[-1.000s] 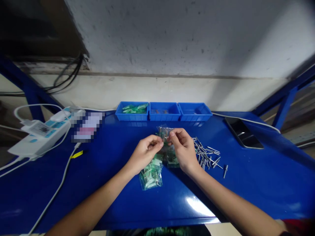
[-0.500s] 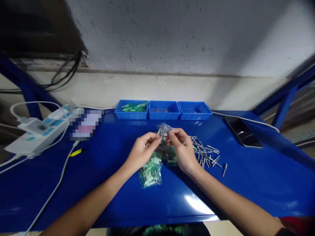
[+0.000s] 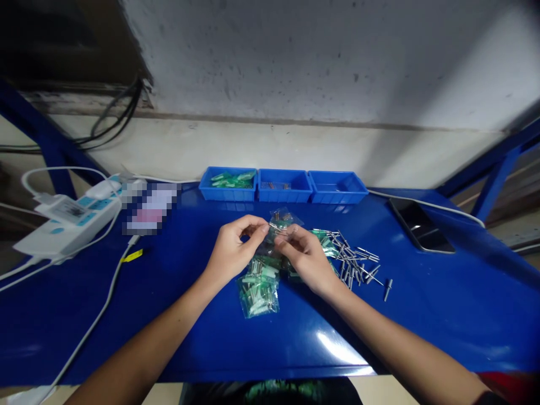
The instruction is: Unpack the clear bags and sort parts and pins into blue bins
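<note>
Left hand: the person's left hand (image 3: 236,244) is over the middle of the bench (image 3: 202,343), its thumb and index finger pinched narrow on the ends of thin metal pieces (image 3: 277,229).
Right hand: the right hand (image 3: 304,254) is curled just opposite, thumb and fingers close together at the other end of the pieces; whether they grip them cannot be told.
Metal pieces: between the two sets of fingertips, in front of a clear bag (image 3: 288,214).
Filled bags: clear bags with green and white contents (image 3: 259,295) lie on the bench below the hands, overlapping; more green shows beside the right hand, partly hidden by it.
Rivets: a loose heap of silver rivets (image 3: 348,263) lies right of the right hand, with a single rivet (image 3: 388,289) apart at its near side.
Bins: three blue bins stand in a row by the wall; the left bin (image 3: 228,194) holds green packets (image 3: 233,180), the middle bin (image 3: 283,196) a few small metal parts, and the right bin (image 3: 340,197) is beside them.
Bench sides: a dark phone (image 3: 422,225) lies at the right, a white power strip (image 3: 63,230) at the left.
</note>
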Motion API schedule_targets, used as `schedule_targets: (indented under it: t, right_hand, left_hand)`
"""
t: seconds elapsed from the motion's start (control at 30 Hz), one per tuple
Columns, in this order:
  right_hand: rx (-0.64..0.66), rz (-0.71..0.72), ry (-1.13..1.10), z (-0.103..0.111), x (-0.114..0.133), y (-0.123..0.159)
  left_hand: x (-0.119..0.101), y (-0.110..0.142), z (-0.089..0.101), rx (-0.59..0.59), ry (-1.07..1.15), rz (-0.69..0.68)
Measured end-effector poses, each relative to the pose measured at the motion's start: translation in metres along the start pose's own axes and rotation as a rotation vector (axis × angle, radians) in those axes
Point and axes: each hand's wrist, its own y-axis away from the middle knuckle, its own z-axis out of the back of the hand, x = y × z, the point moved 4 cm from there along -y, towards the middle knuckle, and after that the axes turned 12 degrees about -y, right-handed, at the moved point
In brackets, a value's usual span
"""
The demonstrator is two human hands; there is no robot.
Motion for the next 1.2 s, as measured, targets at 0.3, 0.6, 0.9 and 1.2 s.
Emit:
schedule_targets:
  t: [0.3, 0.6, 0.9, 1.2]
  right_hand:
    - [0.086, 0.018, 0.098, -0.002, -0.001, 0.000]
    - [0.102, 0.070, 0.295, 0.001, 0.002, -0.001]
    - [0.065, 0.124, 0.246, 0.003, 0.008, -0.001]
    - [-0.069, -0.006, 0.071, 0.009, 0.011, -0.002]
  left_hand:
    - [0.002, -0.001, 0.003, -0.033, -0.142, -0.091]
    - [-0.001, -0.002, 0.004, 0.003, -0.287, -0.126]
    - [-0.006, -0.001, 0.001, 0.062, -0.227, -0.148]
    - [-0.017, 0.002, 0.015, -0.180, -0.434, -0.342]
